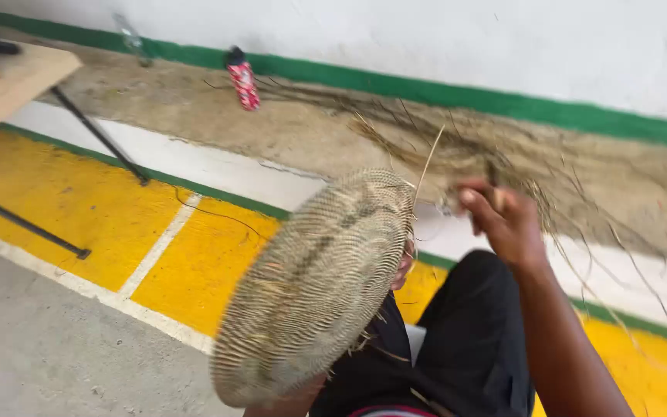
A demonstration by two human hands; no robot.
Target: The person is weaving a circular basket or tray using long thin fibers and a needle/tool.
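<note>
We held a round woven disc [314, 289] of pale straw in front of us, tilted on edge so that its coiled, ribbed face turned toward the camera. It looked like a shallow basket base, and nothing lay in it. Loose strands stuck out from its upper rim, and one long stalk rose from the top edge.

Our left hand [404, 262] was almost wholly hidden behind the disc; only a bit of it showed at the right rim, touching the weave. We could not tell whether its fingers were together or apart, though the disc seemed to rest against that hand.

Our right hand [503, 220] was raised beside the disc's upper edge, the forearm coming up from the lower right. Its fingers [472, 202] were curled together around a thin bundle of dry straw fibres [457, 147], which trailed away in a long blurred spray over the floor behind. The hand was blurred by motion.

Below the hands lay our black trousers [465, 347]. The floor [71, 193] was painted yellow with white lines and a green stripe. A small red bottle [242, 79] stood by the white wall [426, 38], well apart from us. At the far left stood a wooden counter [9, 81] on thin black legs.
</note>
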